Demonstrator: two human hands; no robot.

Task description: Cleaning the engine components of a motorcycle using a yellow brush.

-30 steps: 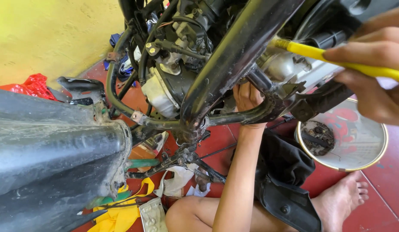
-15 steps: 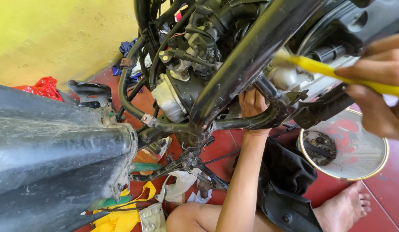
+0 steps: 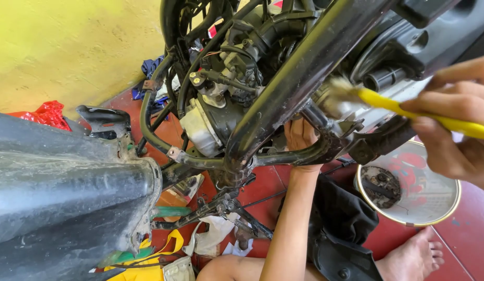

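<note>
Right hand at right edge of frame, fingers pinched on a yellow brush; thin yellow handle runs from the hand up-left, pale worn bristles at the tip blurred, touching the grey engine casing at centre right. Left hand comes up from bottom centre, forearm vertical, fingers curled on the black frame tube where the lower curved tube meets it; how tightly it grips, cannot tell. Hands are apart, left one lower and toward centre.

Stripped motorbike fills the upper half: thick black tube running diagonally from upper right down to centre, engine with a pale greasy cover just left of it, black hoses and cables bundled above. Big dusty black panel covers lower left. Round white bowl with a dark metal part inside sits on the red floor at lower right, bare foot just below it. Black cloth beside the forearm. Rags and yellow strap at bottom centre-left. Yellow wall upper left, red bag under it.
</note>
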